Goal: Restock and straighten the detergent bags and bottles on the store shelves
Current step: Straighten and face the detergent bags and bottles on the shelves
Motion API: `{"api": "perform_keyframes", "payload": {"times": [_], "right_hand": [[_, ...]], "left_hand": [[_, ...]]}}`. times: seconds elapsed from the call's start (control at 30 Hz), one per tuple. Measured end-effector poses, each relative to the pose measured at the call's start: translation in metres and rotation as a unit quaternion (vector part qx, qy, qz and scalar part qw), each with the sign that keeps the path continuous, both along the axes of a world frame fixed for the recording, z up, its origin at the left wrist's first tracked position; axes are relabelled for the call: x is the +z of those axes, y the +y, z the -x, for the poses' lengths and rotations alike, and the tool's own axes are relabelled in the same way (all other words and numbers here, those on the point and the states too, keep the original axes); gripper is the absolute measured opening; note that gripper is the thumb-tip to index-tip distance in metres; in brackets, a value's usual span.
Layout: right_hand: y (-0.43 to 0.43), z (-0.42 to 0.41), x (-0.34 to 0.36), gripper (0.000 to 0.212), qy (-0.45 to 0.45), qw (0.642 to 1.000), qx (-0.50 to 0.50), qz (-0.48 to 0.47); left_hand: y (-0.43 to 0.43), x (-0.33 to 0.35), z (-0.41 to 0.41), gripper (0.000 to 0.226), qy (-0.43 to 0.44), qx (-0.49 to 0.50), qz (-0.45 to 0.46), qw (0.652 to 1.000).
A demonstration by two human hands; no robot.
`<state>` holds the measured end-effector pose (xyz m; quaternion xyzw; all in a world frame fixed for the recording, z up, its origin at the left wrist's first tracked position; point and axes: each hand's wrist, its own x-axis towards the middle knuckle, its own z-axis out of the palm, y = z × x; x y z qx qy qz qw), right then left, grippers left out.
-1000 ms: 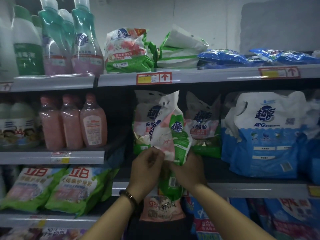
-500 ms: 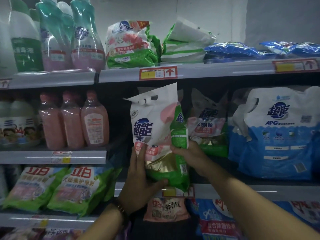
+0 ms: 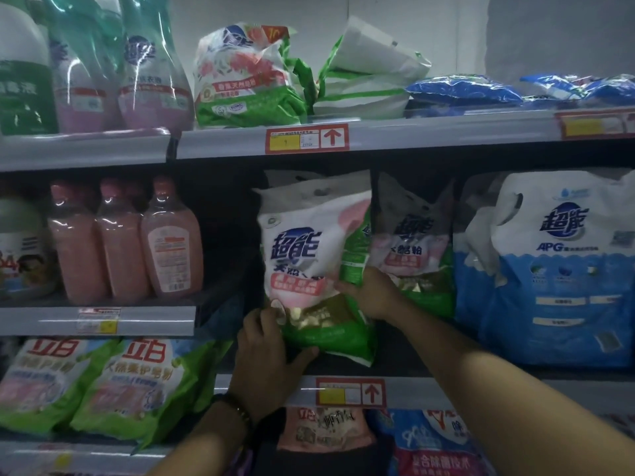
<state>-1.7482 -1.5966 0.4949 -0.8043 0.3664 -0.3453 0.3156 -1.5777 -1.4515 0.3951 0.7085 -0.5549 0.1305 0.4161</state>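
Pushed back onto the middle shelf point(image 3: 405, 393) since a moment ago, the detergent bag point(image 3: 309, 255) stands upright; left hand point(image 3: 268, 355) cups its bottom corner; right hand point(image 3: 374, 293) grips its side.

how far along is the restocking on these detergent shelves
Done: the pink bottles stand in a tidy row. In hand: the left hand and right hand grip a green-and-white bag, held upright at the middle shelf. Left: the top-shelf bags lie slumped and crooked, so they look unstraightened.
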Motion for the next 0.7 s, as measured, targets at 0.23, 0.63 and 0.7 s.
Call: {"api": "perform_keyframes", "payload": {"times": [0.23, 0.63, 0.7], "right_hand": [[0.008, -0.010, -0.028, 0.039, -0.103, 0.989, -0.100, -0.021], [0.043, -0.019, -0.061, 0.115, 0.105, 0.985, -0.054, 0.123], [0.026, -0.026, -0.061, 0.116, 0.109, 0.988, -0.057, 0.096]], "left_hand": [[-0.014, 0.007, 0.000, 0.090, 0.007, -0.042, 0.010, 0.999], [-0.041, 0.020, 0.020, 0.088, -0.095, 0.128, -0.154, 0.975], [-0.057, 0.018, 0.019, 0.080, -0.134, 0.149, -0.191, 0.961]]}}
